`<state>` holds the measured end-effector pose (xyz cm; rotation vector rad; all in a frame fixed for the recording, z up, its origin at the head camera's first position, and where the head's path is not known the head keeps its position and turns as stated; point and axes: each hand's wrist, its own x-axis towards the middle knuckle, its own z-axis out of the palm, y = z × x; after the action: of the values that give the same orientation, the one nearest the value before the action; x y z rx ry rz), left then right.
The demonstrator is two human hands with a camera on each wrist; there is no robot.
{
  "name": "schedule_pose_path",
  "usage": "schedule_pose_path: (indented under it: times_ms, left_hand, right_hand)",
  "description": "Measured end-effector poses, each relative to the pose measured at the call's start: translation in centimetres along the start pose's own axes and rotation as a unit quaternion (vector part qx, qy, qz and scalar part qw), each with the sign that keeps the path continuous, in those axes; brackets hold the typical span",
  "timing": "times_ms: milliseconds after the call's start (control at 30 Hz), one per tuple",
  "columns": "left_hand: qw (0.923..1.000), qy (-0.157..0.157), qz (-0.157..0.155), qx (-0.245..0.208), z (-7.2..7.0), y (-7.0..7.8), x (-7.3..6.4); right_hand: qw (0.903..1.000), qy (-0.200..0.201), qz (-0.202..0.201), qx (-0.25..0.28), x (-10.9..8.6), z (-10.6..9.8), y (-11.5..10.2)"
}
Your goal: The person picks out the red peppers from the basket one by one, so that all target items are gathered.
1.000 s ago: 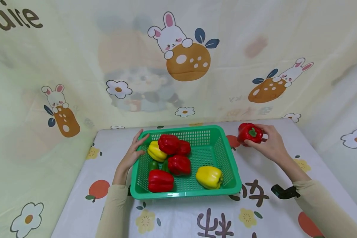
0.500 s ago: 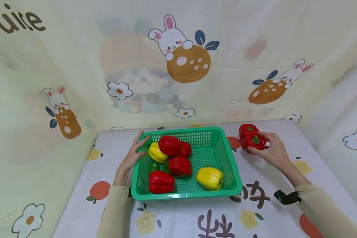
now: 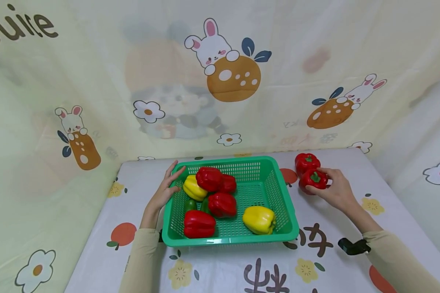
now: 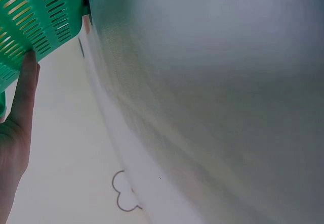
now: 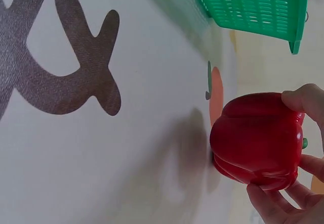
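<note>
My right hand grips a red bell pepper between thumb and fingers, its green stem facing up in the head view. Right behind it stands another red bell pepper on the table, to the right of a green plastic basket. On the basket's left rim lies my left hand, fingers extended. A straight finger touches the slotted outer wall in the left wrist view. Inside the basket are several red peppers, a yellow pepper on the left and another yellow pepper on the right.
Small green vegetables lie partly hidden among the peppers at the basket's left. A patterned white cloth covers the table. Fabric curtains with rabbit prints close off the back and sides.
My right hand has moved slightly toward me with its red pepper, bringing the pepper behind it fully into sight. The left hand and basket stay in place.
</note>
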<state>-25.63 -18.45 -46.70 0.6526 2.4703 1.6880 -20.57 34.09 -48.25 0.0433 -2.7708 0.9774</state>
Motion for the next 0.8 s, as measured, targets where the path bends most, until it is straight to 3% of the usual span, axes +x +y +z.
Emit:
schedule_pose_path:
  times_ms: [800]
  left_hand:
    - [1.0000, -0.001, 0.007, -0.005, -0.09, -0.02, 0.00]
  right_hand:
    - [0.9998, -0.012, 0.006, -0.011, -0.23, 0.71, 0.82]
